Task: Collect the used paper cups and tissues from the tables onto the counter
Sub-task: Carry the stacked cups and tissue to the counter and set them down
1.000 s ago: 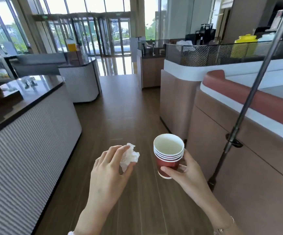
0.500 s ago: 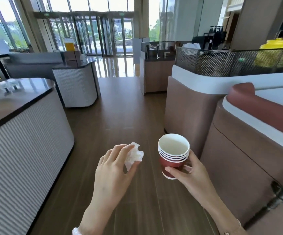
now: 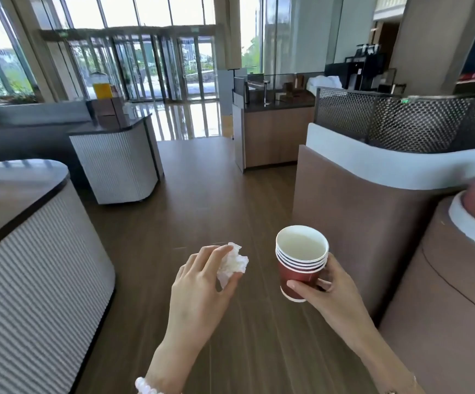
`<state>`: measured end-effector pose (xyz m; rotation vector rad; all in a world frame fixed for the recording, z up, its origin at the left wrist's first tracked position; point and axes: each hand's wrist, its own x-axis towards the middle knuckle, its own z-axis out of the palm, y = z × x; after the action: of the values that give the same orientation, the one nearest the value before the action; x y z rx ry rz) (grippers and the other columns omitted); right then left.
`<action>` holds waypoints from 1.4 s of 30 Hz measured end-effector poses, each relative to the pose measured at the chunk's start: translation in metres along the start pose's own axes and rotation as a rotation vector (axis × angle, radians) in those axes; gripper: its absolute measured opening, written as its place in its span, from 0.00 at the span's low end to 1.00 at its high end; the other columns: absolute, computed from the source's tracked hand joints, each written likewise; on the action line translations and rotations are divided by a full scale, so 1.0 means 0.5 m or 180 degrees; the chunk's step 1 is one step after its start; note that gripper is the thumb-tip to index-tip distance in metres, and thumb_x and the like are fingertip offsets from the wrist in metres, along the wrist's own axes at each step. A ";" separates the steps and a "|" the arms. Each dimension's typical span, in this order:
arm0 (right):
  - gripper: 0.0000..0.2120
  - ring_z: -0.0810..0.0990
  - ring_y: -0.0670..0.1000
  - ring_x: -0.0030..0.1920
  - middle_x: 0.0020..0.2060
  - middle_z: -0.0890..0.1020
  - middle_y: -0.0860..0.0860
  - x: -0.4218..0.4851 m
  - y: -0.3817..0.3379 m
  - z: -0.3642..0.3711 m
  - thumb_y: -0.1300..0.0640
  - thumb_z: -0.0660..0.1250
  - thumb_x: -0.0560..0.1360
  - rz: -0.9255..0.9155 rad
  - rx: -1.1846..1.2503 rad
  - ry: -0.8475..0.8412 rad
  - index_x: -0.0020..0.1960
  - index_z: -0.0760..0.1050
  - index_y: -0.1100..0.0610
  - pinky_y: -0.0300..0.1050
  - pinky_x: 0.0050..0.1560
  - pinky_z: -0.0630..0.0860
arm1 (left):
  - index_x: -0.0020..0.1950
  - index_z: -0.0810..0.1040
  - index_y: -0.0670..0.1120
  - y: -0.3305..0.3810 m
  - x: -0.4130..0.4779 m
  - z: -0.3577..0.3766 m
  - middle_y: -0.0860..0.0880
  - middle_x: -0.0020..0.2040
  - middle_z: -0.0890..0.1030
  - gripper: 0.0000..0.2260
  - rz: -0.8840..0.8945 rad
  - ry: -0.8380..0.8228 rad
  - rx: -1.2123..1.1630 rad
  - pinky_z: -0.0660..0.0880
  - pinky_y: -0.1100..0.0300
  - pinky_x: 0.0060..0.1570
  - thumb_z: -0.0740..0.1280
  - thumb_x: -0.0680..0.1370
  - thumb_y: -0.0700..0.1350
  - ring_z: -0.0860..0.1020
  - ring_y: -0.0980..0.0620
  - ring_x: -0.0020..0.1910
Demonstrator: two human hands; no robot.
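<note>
My right hand (image 3: 326, 288) grips a stack of several nested red paper cups (image 3: 301, 263) with white insides, held upright over the wooden floor. My left hand (image 3: 199, 282) pinches a crumpled white tissue (image 3: 232, 264) between thumb and fingers, a little left of the cups. Both hands are at mid-frame, low, apart from each other. A dark-topped counter (image 3: 11, 191) with a ribbed white front runs along the left.
A second ribbed counter (image 3: 117, 163) stands further ahead on the left. A brown booth wall (image 3: 353, 211) with a white ledge and a mesh screen (image 3: 401, 120) lines the right. A wooden service counter (image 3: 276, 132) is ahead. The wood-floor aisle leads to glass doors (image 3: 156, 69).
The view has moved forward and turned right along the aisle; the left counter slid back and the metal pole on the right left the frame. Both hands keep their hold.
</note>
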<state>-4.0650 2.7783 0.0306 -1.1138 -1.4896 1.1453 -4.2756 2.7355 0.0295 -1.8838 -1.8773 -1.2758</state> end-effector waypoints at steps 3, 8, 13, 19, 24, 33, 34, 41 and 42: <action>0.25 0.81 0.36 0.43 0.49 0.82 0.43 0.122 0.025 0.028 0.67 0.75 0.66 0.0010 0.0025 -0.0031 0.56 0.73 0.46 0.25 0.38 0.73 | 0.57 0.75 0.57 -0.069 0.077 0.072 0.61 0.53 0.77 0.16 -0.0051 -0.0087 0.0004 0.75 0.57 0.44 0.71 0.71 0.51 0.72 0.61 0.51; 0.26 0.81 0.37 0.43 0.50 0.82 0.45 0.362 0.088 0.065 0.66 0.75 0.66 0.0057 0.0068 -0.0071 0.58 0.73 0.47 0.27 0.38 0.74 | 0.57 0.76 0.55 -0.180 0.236 0.213 0.60 0.52 0.78 0.15 -0.0069 -0.0077 0.0079 0.74 0.59 0.43 0.71 0.70 0.51 0.72 0.61 0.50; 0.27 0.82 0.38 0.44 0.50 0.82 0.45 0.628 0.122 0.085 0.66 0.75 0.66 0.0060 0.0110 -0.0156 0.59 0.73 0.46 0.28 0.40 0.75 | 0.56 0.75 0.57 -0.267 0.435 0.351 0.62 0.52 0.77 0.15 -0.0188 -0.0059 0.0078 0.74 0.58 0.44 0.70 0.70 0.52 0.72 0.61 0.50; 0.26 0.82 0.39 0.45 0.48 0.83 0.44 0.906 0.126 0.093 0.64 0.76 0.65 0.0011 0.0041 -0.0124 0.56 0.73 0.44 0.34 0.44 0.78 | 0.56 0.75 0.58 -0.346 0.644 0.489 0.62 0.52 0.77 0.15 -0.0182 -0.0030 0.0032 0.75 0.57 0.44 0.70 0.70 0.52 0.72 0.61 0.49; 0.27 0.83 0.42 0.47 0.48 0.83 0.44 1.104 0.160 0.105 0.64 0.77 0.65 0.0053 0.0028 -0.0080 0.57 0.73 0.44 0.38 0.48 0.77 | 0.56 0.73 0.60 -0.423 0.793 0.612 0.63 0.52 0.77 0.16 -0.0166 -0.0057 0.0025 0.76 0.57 0.44 0.68 0.70 0.53 0.72 0.61 0.50; 0.27 0.83 0.43 0.47 0.49 0.83 0.43 1.529 0.241 0.152 0.63 0.77 0.65 0.0087 -0.0068 0.0065 0.59 0.73 0.46 0.39 0.49 0.77 | 0.56 0.75 0.57 -0.618 1.115 0.884 0.62 0.52 0.77 0.15 -0.0071 -0.0149 -0.0113 0.76 0.57 0.44 0.68 0.70 0.54 0.72 0.61 0.50; 0.27 0.83 0.43 0.47 0.49 0.83 0.43 1.581 0.244 0.158 0.64 0.77 0.65 0.0089 -0.0078 0.0094 0.58 0.73 0.46 0.38 0.48 0.78 | 0.57 0.75 0.57 -0.639 1.161 0.910 0.62 0.52 0.77 0.15 -0.0070 -0.0173 -0.0122 0.76 0.57 0.44 0.68 0.70 0.53 0.72 0.61 0.50; 0.26 0.84 0.44 0.45 0.45 0.83 0.40 1.890 0.264 0.203 0.65 0.77 0.64 0.0166 -0.0076 0.0261 0.55 0.74 0.45 0.41 0.47 0.79 | 0.58 0.77 0.56 -0.767 1.438 1.059 0.62 0.53 0.78 0.18 -0.0042 -0.0274 -0.0190 0.76 0.56 0.44 0.75 0.70 0.48 0.71 0.61 0.51; 0.26 0.84 0.45 0.45 0.45 0.83 0.39 1.927 0.269 0.207 0.65 0.77 0.64 0.0176 -0.0062 0.0279 0.55 0.74 0.45 0.40 0.46 0.79 | 0.58 0.77 0.56 -0.782 1.469 1.079 0.62 0.53 0.78 0.18 -0.0043 -0.0297 -0.0203 0.76 0.56 0.44 0.75 0.70 0.48 0.71 0.61 0.50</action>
<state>-4.3102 3.7254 0.0155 -1.2099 -1.4130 1.1074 -4.5202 3.6963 0.0254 -1.9990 -1.9192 -1.2877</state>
